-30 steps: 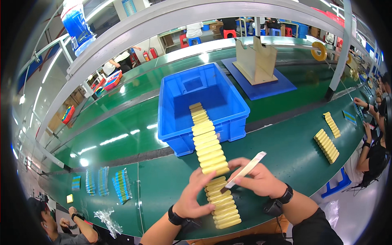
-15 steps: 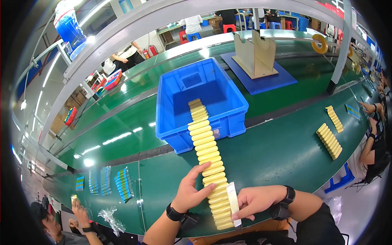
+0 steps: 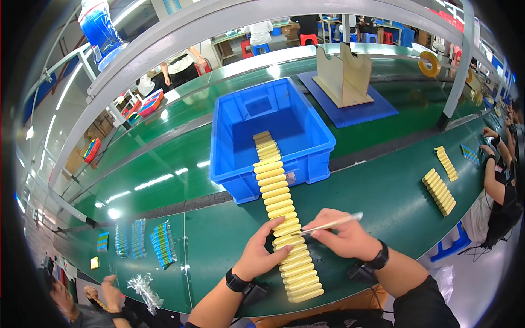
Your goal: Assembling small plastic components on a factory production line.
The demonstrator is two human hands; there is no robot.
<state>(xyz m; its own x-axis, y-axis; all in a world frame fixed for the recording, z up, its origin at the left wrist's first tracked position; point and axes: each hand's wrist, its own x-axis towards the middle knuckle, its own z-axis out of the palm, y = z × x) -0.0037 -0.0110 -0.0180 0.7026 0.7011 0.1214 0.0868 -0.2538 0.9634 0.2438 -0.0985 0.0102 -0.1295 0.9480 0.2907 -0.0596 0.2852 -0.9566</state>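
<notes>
A long row of yellow rounded cylinders (image 3: 276,199), laid side by side, runs from inside the blue tub (image 3: 237,185) over its front rim toward me. My left hand (image 3: 256,252) rests on the left side of this row, its thumb and index finger apart on top of the cylinders. Pinched in my right hand (image 3: 350,239) is a thin, pale, blade-like strip (image 3: 345,220). Its narrow end points left and reaches the row between the fingertips of my left hand. Its far end is smeared by motion, and its exact kind cannot be told.
Two shorter yellow rows (image 3: 438,192) lie on the green worktop to the right. Blue-green wrapped packs (image 3: 163,244) and crumpled clear plastic (image 3: 145,291) are at left, near a co-worker's hand (image 3: 112,293). Behind the tub stands a beige stand (image 3: 342,79) on a blue board.
My right hand has lifted the strip from beside the row's near end and turned it across the row. My left hand stays in place. A small yellow block now lies on the left worktop.
</notes>
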